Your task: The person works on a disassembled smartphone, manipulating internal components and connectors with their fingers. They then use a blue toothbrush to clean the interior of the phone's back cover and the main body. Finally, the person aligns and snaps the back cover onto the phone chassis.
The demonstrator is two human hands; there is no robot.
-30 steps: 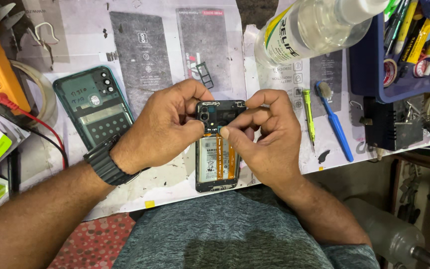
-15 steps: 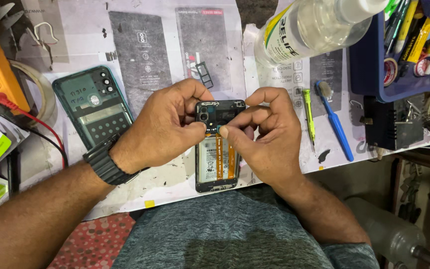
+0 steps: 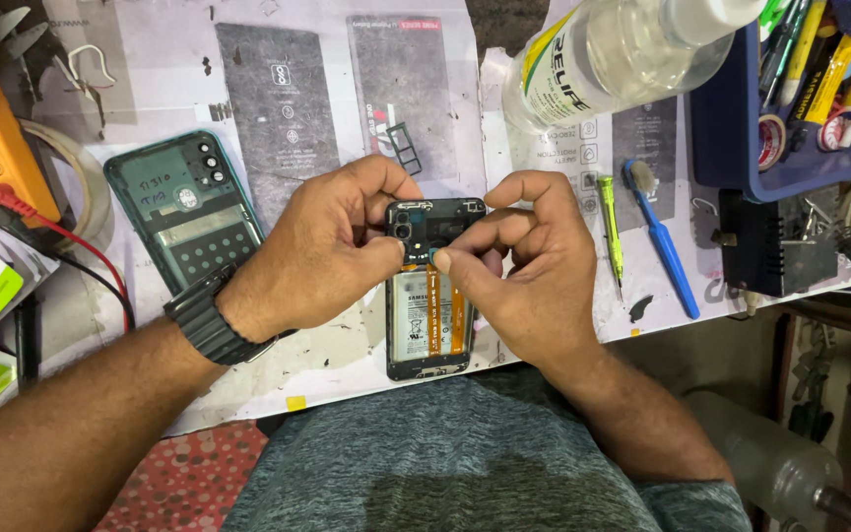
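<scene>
The workbench (image 3: pixel 347 365) is carrying a paper mat, with the opened phone (image 3: pixel 428 330) lying under the fingers, a green back cover (image 3: pixel 184 212) sitting left of them, and a blue brush (image 3: pixel 664 246) lying off to the right.

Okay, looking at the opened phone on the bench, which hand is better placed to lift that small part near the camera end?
Probably the right hand: its thumb and forefinger pinch right at the top of the opened phone, while the left hand grips the phone's side, steadying it.
</scene>
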